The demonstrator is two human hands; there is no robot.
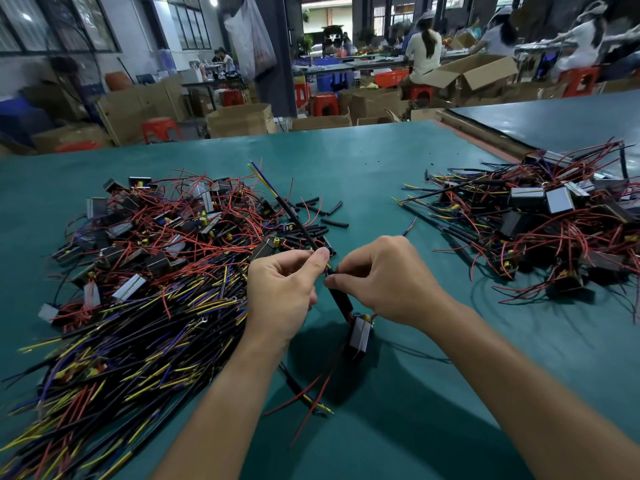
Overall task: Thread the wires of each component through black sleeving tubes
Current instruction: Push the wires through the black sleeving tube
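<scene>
- Both hands meet over the near middle of the green table (381, 161). The left hand (284, 289) pinches a long black tube (298, 223) between thumb and forefinger. The right hand (388, 282) pinches it just below that, fingers curled in tight.
- The tube slants up and away to the far left. Blue and yellow wires (259, 174) poke out of its far end, so I'd say this one is pretty much threaded.
- The component (360, 336), a little boxy thing, hangs just under the right hand at the tube's near end. Its red wires (292, 396) trail off toward the near side with no sleeve on them.
- My take on doing it well: hold the wires bunched and straight with one hand and slide the tube with the other in short pushes. Watch that no strand folds back at the mouth, then seat the tube snug against the component.
- The left pile (156, 237) looks like bare-wire ones waiting, and the right pile (554, 216) looks sleeved already.
- Spare short tubes (329, 220) lie just beyond the hands, handy for the next grab.
</scene>
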